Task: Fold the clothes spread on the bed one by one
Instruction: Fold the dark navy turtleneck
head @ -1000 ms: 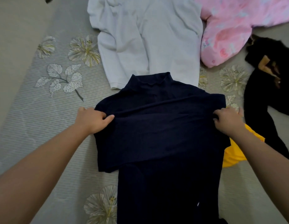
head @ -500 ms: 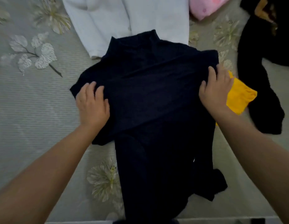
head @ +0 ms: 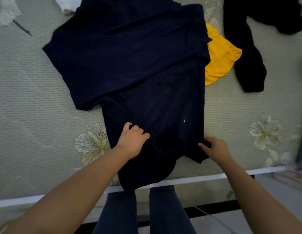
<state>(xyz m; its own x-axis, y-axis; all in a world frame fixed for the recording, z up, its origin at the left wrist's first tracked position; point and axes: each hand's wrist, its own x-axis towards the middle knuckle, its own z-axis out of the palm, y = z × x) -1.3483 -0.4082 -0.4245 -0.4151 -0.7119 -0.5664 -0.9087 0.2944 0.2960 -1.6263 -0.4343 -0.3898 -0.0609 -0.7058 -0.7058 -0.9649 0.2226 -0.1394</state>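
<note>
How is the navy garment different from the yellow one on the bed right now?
The navy garment lies on top, in front of the person; the yellow garment is partly tucked under its right edge. The navy one shows far more cloth than the yellow. Both hands, left hand and right hand, grip the navy one; nothing touches the yellow. Both lie on the bed.

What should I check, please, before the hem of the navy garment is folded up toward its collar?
1. Left hand grips the lower part of the navy garment: ok.
2. Right hand pinches the lower right edge: ok.
3. Sleeves folded across the chest: ok.
4. Hem fully on the bed: not ok, it hangs over the edge.
5. Yellow garment clear of the fold: not ok, partly underneath.
</note>
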